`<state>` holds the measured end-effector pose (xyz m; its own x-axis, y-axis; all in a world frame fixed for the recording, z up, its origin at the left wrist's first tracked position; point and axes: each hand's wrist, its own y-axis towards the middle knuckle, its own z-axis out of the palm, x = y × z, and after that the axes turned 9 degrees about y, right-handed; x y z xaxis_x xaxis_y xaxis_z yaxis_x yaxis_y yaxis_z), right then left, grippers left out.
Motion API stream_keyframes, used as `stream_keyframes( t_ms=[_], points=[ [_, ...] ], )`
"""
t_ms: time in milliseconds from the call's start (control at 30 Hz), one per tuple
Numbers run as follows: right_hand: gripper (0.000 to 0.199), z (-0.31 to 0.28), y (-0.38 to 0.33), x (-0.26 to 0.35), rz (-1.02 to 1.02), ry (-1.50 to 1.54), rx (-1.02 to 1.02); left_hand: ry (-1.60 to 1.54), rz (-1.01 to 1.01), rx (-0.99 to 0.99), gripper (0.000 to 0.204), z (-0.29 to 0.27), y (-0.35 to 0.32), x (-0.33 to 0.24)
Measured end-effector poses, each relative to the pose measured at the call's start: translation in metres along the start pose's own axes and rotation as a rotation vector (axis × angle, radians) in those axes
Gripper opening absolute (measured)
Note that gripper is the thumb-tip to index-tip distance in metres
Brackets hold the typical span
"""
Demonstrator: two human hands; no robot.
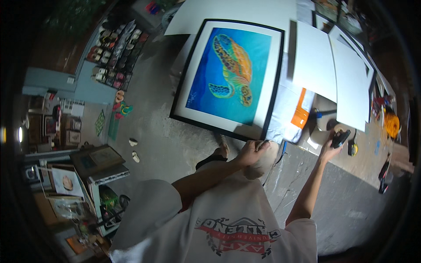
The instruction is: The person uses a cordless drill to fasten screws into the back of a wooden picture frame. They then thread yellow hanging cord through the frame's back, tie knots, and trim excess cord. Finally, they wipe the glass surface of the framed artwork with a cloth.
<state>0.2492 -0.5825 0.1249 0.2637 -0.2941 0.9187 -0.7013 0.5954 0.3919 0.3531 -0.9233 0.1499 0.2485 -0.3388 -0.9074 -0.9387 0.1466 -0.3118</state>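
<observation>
A framed picture of a sea turtle (239, 65), with a white mat and black frame, lies face up on the table. My left hand (252, 152) is closed just below the frame's near edge. A pale, crumpled cloth (264, 163) hangs from it. Farther right, my right hand (330, 151) is wrapped round a black handheld object (340, 139) over the table's near edge; its exact kind cannot be made out. Left of it lies a white and orange package (301, 111), partly tucked beside the frame.
Large white boards (313, 59) cover the right of the table, and a yellow and black tape measure (352, 148) sits near its edge. An orange coil (391, 125) lies farther right. Shoe racks (116, 52) and stacked frames (98, 160) stand along the left.
</observation>
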Motion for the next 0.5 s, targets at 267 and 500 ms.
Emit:
stream_keyframes(
  t_ms=[267,500],
  points=[
    [0.061,-0.011,-0.016,-0.003,-0.107,-0.374,0.062,-0.141,-0.053,-0.095,0.039,-0.057,-0.025,-0.006],
    [0.071,0.025,-0.17,0.096,0.479,-0.129,0.112,-0.354,-0.161,0.241,0.035,-0.11,-0.031,0.028]
  ],
)
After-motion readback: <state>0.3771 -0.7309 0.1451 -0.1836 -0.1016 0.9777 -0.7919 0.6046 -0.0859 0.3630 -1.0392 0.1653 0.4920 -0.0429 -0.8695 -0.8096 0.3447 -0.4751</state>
